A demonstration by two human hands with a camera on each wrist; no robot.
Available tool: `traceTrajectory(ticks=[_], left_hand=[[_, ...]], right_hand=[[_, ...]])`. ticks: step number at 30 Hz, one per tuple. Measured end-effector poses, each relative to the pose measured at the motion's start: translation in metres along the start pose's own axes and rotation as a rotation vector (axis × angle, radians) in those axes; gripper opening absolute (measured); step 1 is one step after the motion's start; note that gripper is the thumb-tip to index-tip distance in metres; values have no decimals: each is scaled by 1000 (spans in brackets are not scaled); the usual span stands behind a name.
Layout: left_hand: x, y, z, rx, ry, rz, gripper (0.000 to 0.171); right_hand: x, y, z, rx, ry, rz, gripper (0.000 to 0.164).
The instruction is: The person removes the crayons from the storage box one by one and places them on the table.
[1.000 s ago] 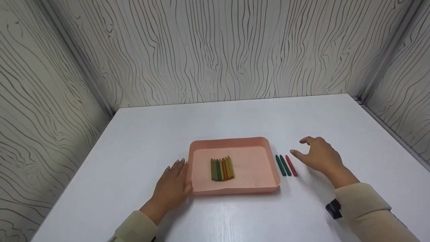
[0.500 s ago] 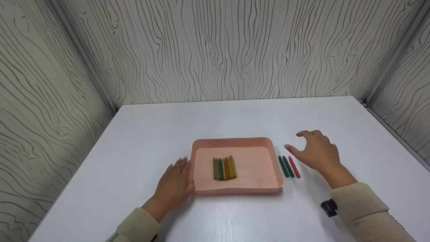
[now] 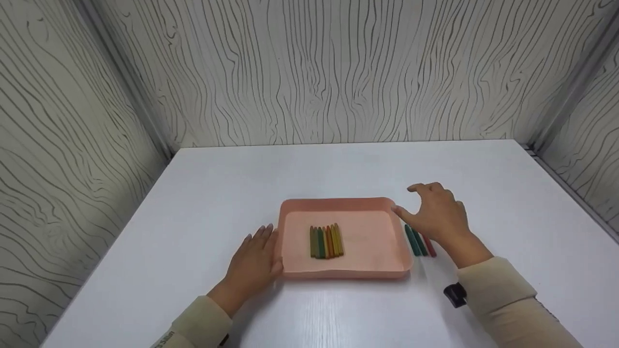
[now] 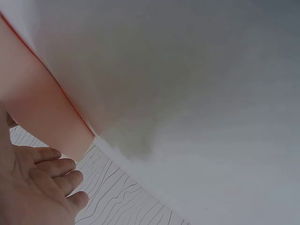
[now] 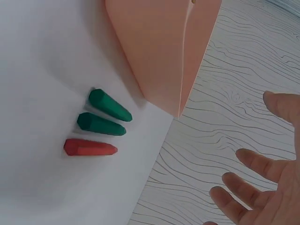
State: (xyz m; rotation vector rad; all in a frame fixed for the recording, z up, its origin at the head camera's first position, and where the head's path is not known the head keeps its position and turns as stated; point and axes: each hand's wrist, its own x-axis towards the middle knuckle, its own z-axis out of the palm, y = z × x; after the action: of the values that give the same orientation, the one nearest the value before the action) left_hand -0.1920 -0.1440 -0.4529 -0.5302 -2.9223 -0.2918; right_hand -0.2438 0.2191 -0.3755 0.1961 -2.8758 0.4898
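A shallow pink tray (image 3: 346,205) sits on the white table with a row of several green, orange and yellow crayons (image 3: 327,241) side by side in its left half. Along the tray's left wall lies my left hand (image 3: 254,258), fingers extended and thumb at the near-left part of the rim. My right hand (image 3: 437,212) hovers by the tray's right side, thumb and fingers spread apart, holding nothing. Below it, two green crayons (image 5: 108,108) and one red crayon (image 5: 90,147) lie parallel on the table; in the head view the hand partly covers them.
The white table (image 3: 251,179) reaches back to wall panels (image 3: 309,72) with a wood-grain line pattern. Similar panels flank the left and right sides. A small black device (image 3: 455,295) shows under the right sleeve.
My right hand has moved left, from right of the loose crayons to over them and near the tray's right rim. The left hand stays by the tray; the head view has shifted slightly.
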Motion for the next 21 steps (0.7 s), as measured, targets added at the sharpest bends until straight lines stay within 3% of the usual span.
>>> traceTrajectory(ticks=[21], left_hand=[[1,1,0,20,-9,-7,57]], right_hand=[[6,-34,42,20,-45,-82,61]])
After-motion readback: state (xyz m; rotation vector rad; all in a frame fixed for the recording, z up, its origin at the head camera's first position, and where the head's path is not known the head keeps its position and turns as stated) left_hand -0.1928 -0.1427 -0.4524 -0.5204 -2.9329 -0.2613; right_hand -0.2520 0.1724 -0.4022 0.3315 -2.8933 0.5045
